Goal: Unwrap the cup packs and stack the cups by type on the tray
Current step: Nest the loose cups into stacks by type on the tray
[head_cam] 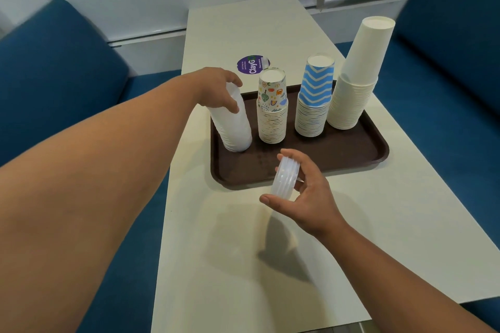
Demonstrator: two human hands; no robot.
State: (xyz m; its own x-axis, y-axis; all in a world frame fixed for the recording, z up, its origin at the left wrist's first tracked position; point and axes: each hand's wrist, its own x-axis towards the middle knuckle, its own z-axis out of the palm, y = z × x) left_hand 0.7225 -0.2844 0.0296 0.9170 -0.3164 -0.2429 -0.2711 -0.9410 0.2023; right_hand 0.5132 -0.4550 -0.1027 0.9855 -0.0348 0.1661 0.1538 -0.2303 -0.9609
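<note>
A dark brown tray (338,159) lies on the white table and carries several upside-down cup stacks. At its left corner leans a stack of clear plastic cups (235,127); my left hand (220,89) grips its top. To the right stand a stack of cups with colourful drawings (272,113), a blue zigzag stack (313,100) and a tall plain white stack (357,76). In front of the tray my right hand (305,197) holds a short stack of clear plastic cups (285,178) on its side, above the table.
The white table (378,238) is narrow, with blue seats (59,84) on both sides. A round purple sticker (251,64) lies on the table behind the tray. The tray's front half is bare.
</note>
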